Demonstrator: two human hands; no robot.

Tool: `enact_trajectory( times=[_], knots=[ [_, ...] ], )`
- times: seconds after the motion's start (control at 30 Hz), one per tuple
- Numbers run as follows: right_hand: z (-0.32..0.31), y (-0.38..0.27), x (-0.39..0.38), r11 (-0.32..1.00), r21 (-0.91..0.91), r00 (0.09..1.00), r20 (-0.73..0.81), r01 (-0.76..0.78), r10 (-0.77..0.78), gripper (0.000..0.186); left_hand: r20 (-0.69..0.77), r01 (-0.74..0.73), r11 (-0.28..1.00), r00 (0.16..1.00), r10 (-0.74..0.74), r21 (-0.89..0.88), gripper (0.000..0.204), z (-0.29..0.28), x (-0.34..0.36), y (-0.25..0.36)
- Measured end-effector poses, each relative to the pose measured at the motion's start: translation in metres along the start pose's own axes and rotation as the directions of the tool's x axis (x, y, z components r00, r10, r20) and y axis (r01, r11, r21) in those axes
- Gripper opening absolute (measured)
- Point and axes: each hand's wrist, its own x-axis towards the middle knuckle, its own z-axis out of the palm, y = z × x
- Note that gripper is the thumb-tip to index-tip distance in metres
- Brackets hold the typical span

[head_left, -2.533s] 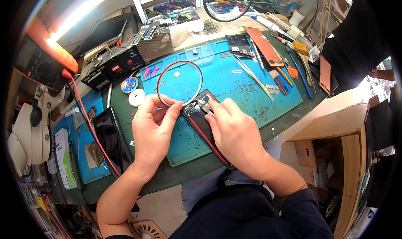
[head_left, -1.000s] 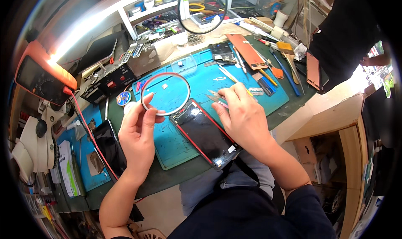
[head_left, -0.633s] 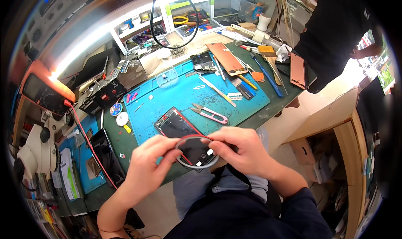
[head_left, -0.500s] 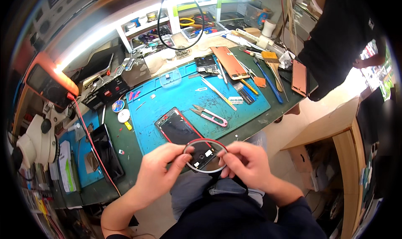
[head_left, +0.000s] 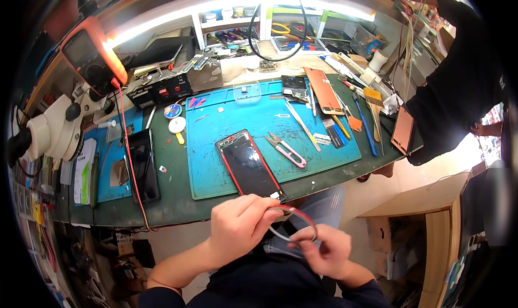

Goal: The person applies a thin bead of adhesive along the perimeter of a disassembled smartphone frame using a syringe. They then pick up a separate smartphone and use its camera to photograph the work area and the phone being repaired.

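Ring's hidden part: the left side of the thin red-and-grey ring [head_left: 305, 216] disappears behind the left hand [head_left: 244, 225].
Phone's near end: the left hand partly covers that end of the black rectangular phone body with red edging [head_left: 248, 165], which lies on the blue rubber work mat [head_left: 210, 173].
Cut off: the person in black clothing [head_left: 458, 76], far right, is without a visible head; the dark rim crops the white microscope [head_left: 54, 127], left.
Clear plastic box: this shallow box [head_left: 254, 99], far on the mat, contains a small dark-and-white piece.
White shelf unit: its upper level [head_left: 224, 23] carries small pots; below lie yellow-handled pliers [head_left: 280, 28] among jumbled tools.
Left hand: fingers curled, pinching the ring.
Right hand: this slightly blurred hand [head_left: 328, 248] grasps the ring's right side.
Ring's place: tilted, nearer than the phone, above the lap.
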Motion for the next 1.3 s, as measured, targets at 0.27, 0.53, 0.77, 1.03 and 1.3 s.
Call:
enact_trajectory(
  times=[0.27, 0.53, 0.77, 1.03, 1.3],
  knots=[
    [-0.156, 0.093, 0.07, 0.936, -0.038, 0.681, -0.697, -0.35, 0.226, 0.036, 0.144, -0.144, 0.917, 0.985, 0.097, 0.371, 0.054, -0.04, 0.027, -0.038],
    [-0.132, 0.1, 0.113, 0.642, -0.719, 0.886, -0.444, -0.266, -0.13, 0.022, 0.222, -0.082, 0.871, 0.975, -0.032, 0.485, 0.085, -0.032, 0.008, -0.048],
    [-0.043, 0.094, 0.156, 0.584, -0.794, 0.976, 0.058, 0.171, -0.208, 0.031, 0.171, -0.038, 0.888, 0.984, -0.046, 0.458, 0.079, -0.028, 0.011, -0.054],
    [-0.047, 0.079, 0.145, 0.616, -0.788, 0.999, 0.025, -0.007, 0.044, 0.031, 0.177, 0.028, 0.895, 0.977, -0.119, 0.445, 0.066, -0.029, 0.014, -0.054],
    [-0.054, 0.079, 0.127, 0.659, -0.749, 0.998, 0.044, 0.064, -0.047, 0.025, 0.133, 0.052, 0.905, 0.984, -0.119, 0.421, 0.066, -0.024, 0.02, -0.055]
  ],
)
